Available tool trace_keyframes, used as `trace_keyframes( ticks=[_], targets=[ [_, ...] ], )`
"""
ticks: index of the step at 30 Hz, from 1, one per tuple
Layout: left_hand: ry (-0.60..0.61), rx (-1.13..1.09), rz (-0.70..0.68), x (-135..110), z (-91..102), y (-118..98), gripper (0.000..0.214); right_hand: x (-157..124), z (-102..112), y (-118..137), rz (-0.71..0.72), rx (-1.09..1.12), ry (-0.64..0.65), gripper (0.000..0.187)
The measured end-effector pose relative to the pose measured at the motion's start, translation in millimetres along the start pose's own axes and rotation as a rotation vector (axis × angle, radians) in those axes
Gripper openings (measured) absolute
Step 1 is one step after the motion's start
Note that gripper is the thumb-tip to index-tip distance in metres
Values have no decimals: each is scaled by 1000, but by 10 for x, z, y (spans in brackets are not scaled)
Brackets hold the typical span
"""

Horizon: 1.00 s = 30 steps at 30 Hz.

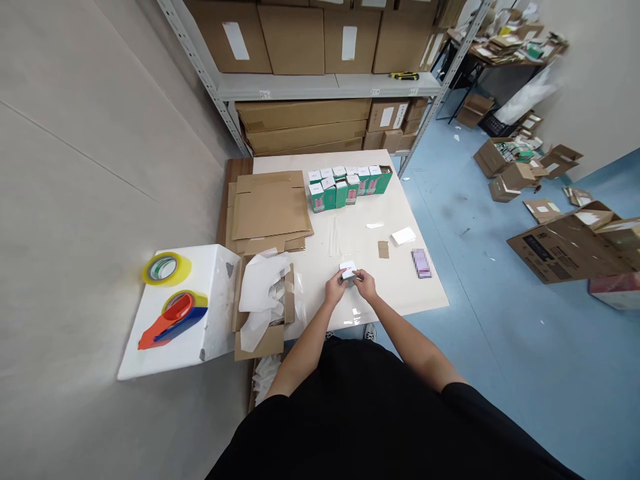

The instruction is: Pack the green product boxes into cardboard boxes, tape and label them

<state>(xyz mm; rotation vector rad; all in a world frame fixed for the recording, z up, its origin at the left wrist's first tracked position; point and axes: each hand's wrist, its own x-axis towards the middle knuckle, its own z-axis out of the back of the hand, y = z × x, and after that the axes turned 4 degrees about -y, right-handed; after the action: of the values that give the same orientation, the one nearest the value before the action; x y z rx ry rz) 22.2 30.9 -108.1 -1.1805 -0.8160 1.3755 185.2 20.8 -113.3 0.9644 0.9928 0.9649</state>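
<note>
Near the front edge of the white table (320, 303), a small box with a white top (349, 267) is held between both hands. My left hand (335, 289) grips its left side with fingers closed. On the right side, my right hand (366, 285) is closed on the same box. A clear plastic strip or sleeve (334, 237) lies flat beyond the hands. To the right are a brown cardboard piece (383, 250), a folded white paper (403, 236) and a purple item (421, 263). Further back stand several green and white boxes (341, 193) in rows.
Flattened cardboard (273, 207) is stacked at the table's left. An open carton (260, 341) with white packing paper sits before it. A white block (193, 347) carries yellow tape (187, 268) and a red tape dispenser (160, 327). A metal shelf (305, 85) with cartons stands behind.
</note>
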Motion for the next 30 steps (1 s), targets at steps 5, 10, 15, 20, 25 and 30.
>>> trace_keyframes(
  ticks=[5,10,15,20,25,30],
  targets=[
    [-77,-13,-52,441,197,-114,59,392,-239,289,88,-39,-23,32],
    [-159,6,-85,1002,423,-216,57,926,-513,498,160,-92,17,41],
    [-102,208,-54,1217,547,-211,62,1188,-627,376,134,-277,165,63],
    [-126,342,18,1154,562,-329,67,1202,-541,368,217,-373,261,76],
    [-268,326,-83,950,604,-715,69,1097,-276,689,285,-332,217,74],
    [-448,223,-254,533,649,-1217,58,766,93,1039,337,-211,181,66]
  ],
)
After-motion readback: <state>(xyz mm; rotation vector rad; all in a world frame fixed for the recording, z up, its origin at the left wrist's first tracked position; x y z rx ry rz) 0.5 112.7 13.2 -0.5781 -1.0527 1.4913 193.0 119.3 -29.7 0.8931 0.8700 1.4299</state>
